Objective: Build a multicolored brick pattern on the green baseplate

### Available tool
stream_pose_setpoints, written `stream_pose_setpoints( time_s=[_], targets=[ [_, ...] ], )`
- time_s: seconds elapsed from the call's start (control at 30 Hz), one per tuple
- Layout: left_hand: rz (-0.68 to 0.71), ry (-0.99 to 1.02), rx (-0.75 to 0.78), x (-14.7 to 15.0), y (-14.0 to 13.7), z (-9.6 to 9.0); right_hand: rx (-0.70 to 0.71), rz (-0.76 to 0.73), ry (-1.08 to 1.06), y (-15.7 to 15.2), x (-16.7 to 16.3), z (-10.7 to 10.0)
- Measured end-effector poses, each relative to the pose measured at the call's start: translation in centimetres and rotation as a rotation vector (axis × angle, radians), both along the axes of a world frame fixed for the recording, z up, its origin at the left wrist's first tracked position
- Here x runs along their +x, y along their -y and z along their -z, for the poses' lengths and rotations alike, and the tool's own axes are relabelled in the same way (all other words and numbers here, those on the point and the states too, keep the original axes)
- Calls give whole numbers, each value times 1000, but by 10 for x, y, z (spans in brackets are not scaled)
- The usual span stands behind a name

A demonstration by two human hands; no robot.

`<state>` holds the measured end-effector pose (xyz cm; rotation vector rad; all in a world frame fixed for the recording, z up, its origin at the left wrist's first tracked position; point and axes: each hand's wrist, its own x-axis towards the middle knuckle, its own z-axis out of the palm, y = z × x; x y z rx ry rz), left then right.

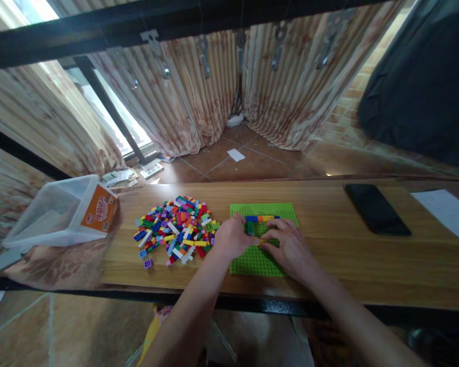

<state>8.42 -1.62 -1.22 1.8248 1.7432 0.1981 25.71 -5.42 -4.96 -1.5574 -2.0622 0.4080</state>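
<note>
A green studded baseplate [250,266] lies on the table under both my hands. Near its far edge runs a row of blue, orange and yellow bricks [263,218], with a dark green brick [249,228] below the row's left end. My right hand [290,248] pinches a small yellow brick [259,242] low over the plate's middle; whether the brick is pressed onto the studs I cannot tell. My left hand [232,237] is closed over the plate's left side, its thumb reaching to the yellow brick. Its curled fingers hide whatever they may hold.
Left of the plate spreads a heap of mixed coloured bricks [181,229]. A clear plastic bin [61,211] with an orange label stands at the far left. To the right lie a black phone [377,209] and a white paper [445,211]. A dark bar [183,18] crosses overhead.
</note>
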Motion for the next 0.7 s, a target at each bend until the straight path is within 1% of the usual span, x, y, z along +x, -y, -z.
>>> stream_pose_setpoints(
  time_s=[0.17, 0.27, 0.37, 0.43, 0.47, 0.53, 0.63, 0.7],
  targets=[
    [-11, -17, -7, 0, -2, 0, 6, 10, 1, 2, -3, -2],
    [-1, -11, 25, -1, -2, 3, 31, 6, -5, 3, -3, -2],
    [17, 45, 31, -6, -4, 6, 77, -26, -41, 1, 1, -1],
    [21, 135, -12, -11, -7, 7, 119, -18, -101, -4, 10, -2],
    [24, 199, -41, -14, -8, 7, 139, 12, -141, -7, 16, -3],
    [31, 339, -84, -19, -11, 6, 156, 129, -230, -13, 31, -5],
    [19, 493, -66, -24, -15, 7, 80, 321, -309, -20, 51, -8],
    [-14, 538, -36, -25, -16, 8, 22, 369, -309, -21, 58, -9]
  ],
)
